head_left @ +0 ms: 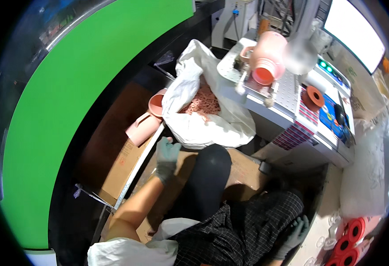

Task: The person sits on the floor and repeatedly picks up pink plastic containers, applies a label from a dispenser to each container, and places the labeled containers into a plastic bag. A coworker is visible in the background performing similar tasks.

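Observation:
My left hand (167, 155), in a grey-green glove with bare fingertips, is curled closed in front of the white sack (210, 133). Nothing shows in its fingers. Beside it, two pink plastic jugs lie tipped over: a nearer jug (142, 129) and a farther jug (155, 104) against the sack. Inside the sack are pinkish-brown bits (203, 102). My right hand (297, 231), also gloved, hangs low at the right by my thigh, fingers stretched out and holding nothing visible. A third pink jug (269, 55) is mounted on the machine's perforated plate (287, 95), mouth toward me.
A cardboard box (128, 164) lies at the left beneath the jugs. On the machine's right are a reddish-brown ring (313, 98) and a blue card (329, 122). Red ring-shaped parts (355, 229) sit on the bench at lower right. A bright screen (354, 33) stands behind.

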Tool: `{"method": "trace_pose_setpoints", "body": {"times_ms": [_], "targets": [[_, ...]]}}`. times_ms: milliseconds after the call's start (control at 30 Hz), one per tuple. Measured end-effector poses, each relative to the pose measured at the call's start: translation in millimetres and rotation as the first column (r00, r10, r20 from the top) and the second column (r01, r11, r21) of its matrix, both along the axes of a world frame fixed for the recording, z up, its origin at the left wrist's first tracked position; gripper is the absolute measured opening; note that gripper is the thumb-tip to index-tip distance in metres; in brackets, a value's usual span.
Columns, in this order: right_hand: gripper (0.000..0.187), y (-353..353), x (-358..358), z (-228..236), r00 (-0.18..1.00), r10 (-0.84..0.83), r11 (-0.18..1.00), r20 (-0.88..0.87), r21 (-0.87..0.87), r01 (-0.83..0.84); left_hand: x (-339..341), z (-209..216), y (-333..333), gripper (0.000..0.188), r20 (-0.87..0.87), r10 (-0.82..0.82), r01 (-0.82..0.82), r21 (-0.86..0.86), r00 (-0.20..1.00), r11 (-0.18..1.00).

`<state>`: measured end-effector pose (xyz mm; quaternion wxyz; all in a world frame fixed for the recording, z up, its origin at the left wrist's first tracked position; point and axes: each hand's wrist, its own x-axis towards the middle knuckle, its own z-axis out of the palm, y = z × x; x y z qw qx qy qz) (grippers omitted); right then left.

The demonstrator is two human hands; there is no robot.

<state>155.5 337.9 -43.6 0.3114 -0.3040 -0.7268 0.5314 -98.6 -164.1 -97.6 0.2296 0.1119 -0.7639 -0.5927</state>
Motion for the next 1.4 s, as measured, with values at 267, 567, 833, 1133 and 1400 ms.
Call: {"method": "trace_pose_setpoints", "body": {"times_ms": [267,567,833,1133,1400], "targets": [[0.03,-24.1,-34.9,1.1,0.989,0.017,0.922,0.147,0.381,-0.073,-111.9,-105.2,-172.9,0.085,0.309,0.739,-0.608,-0.426,0.598,0.67],[0.029,-65.3,-62.0,40.9,0.98,0.039,0.829,0.198,0.541,-0.142,-57.0,-138.0,-232.5,0.054,0.456,0.4,-0.496,0.109,0.795,0.862],[0.023,-172.3,-125.3,93.9,0.806,0.591,0.789,0.037,0.178,-0.587,99.9,104.2,-81.9,0.028,0.029,0.265,-0.265,0.0,0.964,0.964],[0.116,-139.7,-101.4,143.0,0.744,0.512,0.756,-0.429,-0.185,-0.628,30.6,122.0,101.9,0.021,0.051,-0.58,0.583,-0.055,0.813,0.811],[0.074,-143.3,-9.5,102.7,0.901,0.433,0.9,-0.038,-0.038,-0.434,117.1,174.9,225.5,0.103,-0.047,-0.981,0.805,-0.565,0.189,0.182]]}}
